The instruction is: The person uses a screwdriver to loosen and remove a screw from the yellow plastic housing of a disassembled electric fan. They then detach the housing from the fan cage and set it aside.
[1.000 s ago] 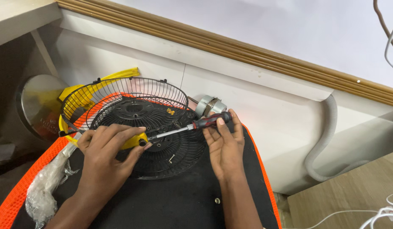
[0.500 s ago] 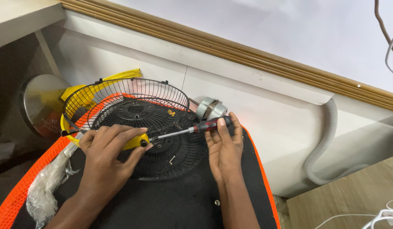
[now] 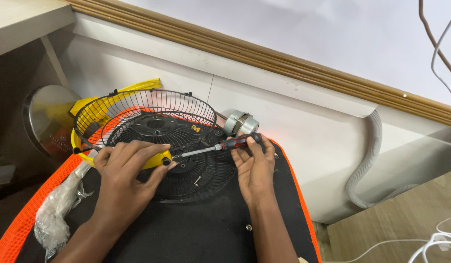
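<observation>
Black mat's (image 3: 196, 234) edge clear; right hand (image 3: 254, 168) grips screwdriver (image 3: 220, 146), left hand (image 3: 133, 163) clasps yellow fitting (image 3: 157, 159).

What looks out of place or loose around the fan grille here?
A small loose screw lies on the black grille, between the left hand and the right hand holding the screwdriver. Nothing looks damaged.

White wall (image 3: 284, 44), wooden trim (image 3: 264, 57), perhaps laminate floor (image 3: 396, 219).
</observation>
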